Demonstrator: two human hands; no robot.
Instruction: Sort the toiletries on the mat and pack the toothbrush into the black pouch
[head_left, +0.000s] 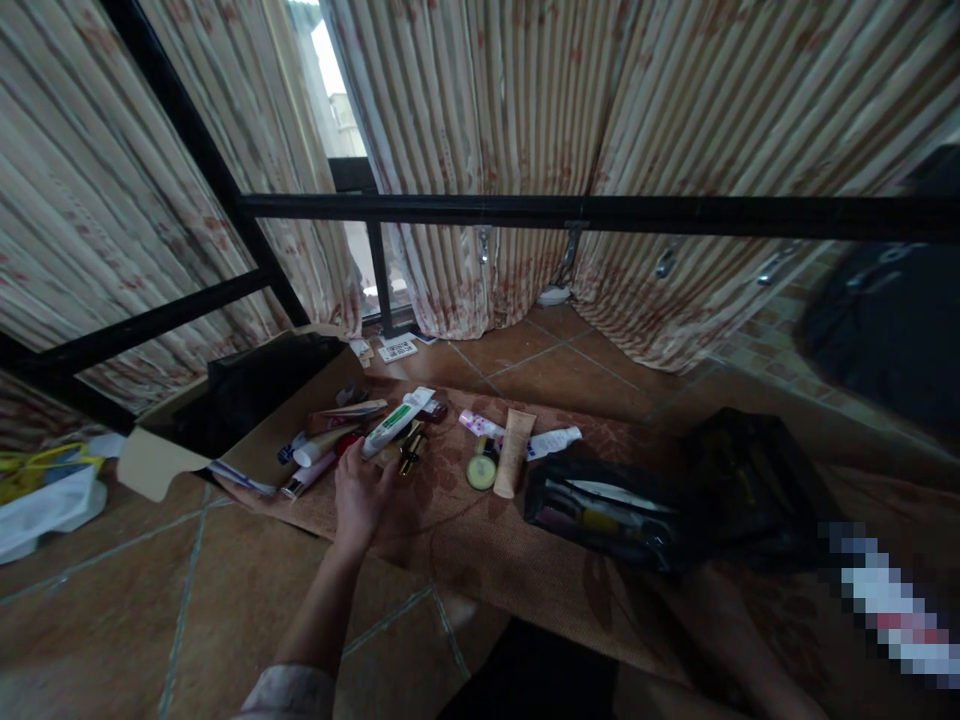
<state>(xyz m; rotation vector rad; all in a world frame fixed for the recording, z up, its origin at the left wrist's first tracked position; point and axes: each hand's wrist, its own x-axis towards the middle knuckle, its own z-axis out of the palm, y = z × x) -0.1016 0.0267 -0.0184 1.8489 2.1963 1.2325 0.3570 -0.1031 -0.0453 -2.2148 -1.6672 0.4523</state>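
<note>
From my remote seat, the small gold-capped tubes lie on the brown woven mat, just past the fingertips of the left hand. I cannot tell whether the fingers touch them or stop just short. That hand lies low over the mat, palm down, its grip slack with the fingers stretched forward, and I see nothing held in it. I cannot make out the right hand, so I cannot speak for its grip.

Just behind the gold tubes a white-and-green tube lies at a slant. To its left is a loose cluster of other tubes, among them a pink-and-white one near the mat's edge. To the right of the hand sit a round yellow-green jar and a beige tube side by side, with a white tube just beyond them. Farther right a black pouch lies open on the mat with slim items inside.

At the left end of the mat an opened cardboard box holds a black bag. The mat rests on a brown tiled floor. A black metal rail crosses in front of striped curtains.
</note>
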